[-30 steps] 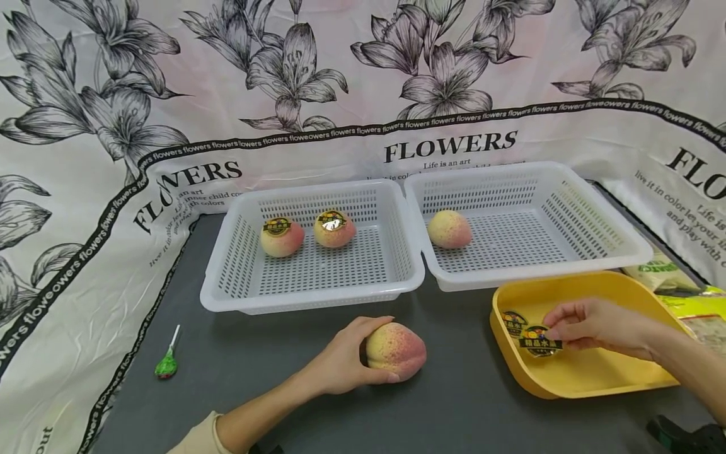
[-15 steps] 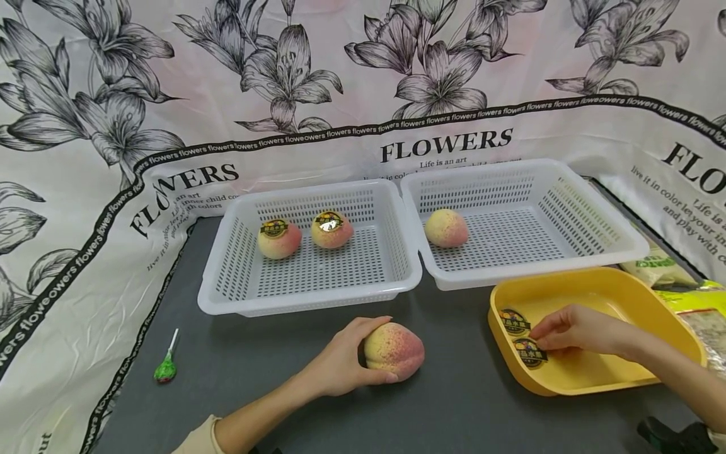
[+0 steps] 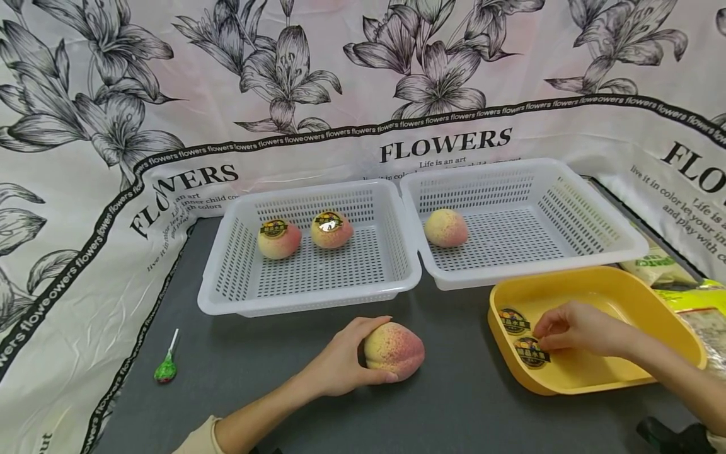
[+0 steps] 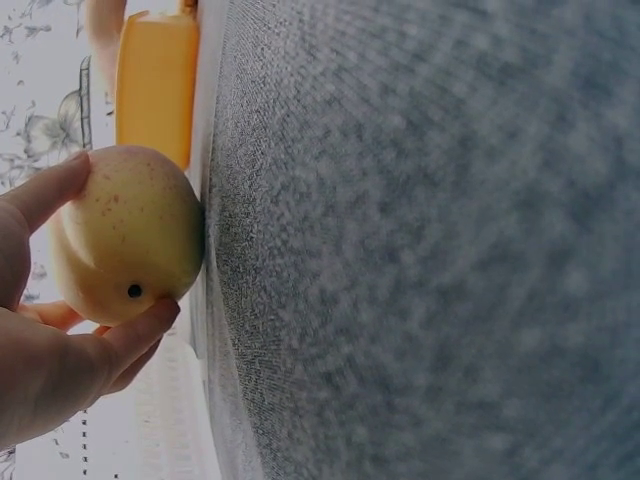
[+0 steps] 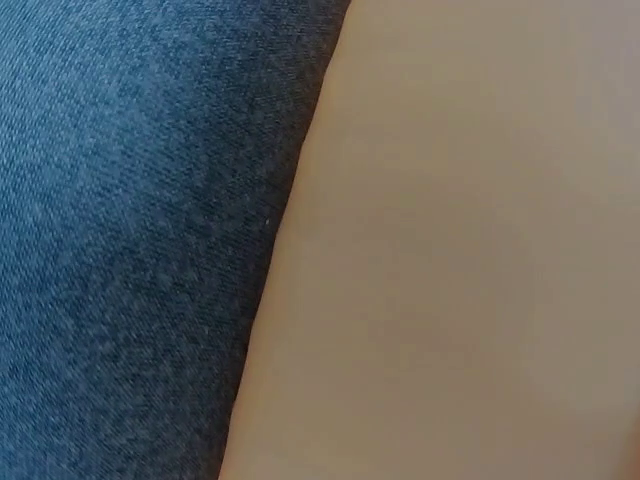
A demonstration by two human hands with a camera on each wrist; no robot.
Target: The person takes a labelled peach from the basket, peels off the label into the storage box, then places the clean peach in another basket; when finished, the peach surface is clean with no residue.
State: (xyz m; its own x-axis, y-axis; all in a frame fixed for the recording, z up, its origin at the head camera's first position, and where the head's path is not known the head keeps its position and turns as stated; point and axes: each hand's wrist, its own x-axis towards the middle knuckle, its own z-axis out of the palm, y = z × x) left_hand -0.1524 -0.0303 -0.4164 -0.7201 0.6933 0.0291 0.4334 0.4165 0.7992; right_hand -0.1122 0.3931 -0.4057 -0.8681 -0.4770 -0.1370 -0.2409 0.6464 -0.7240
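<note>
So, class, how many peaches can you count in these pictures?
4. Two stickered peaches lie in the left basket, one in the right basket, one under the left hand.

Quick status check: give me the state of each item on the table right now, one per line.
Peach: on the mat, unlabelled, gripped by left hand.
Sticker: in yellow tray, pinched by right hand.
Second sticker: lying loose in the tray.
Left basket: holds two stickered peaches.
Right basket: holds one bare peach.
Lollipop: lying untouched.
</note>
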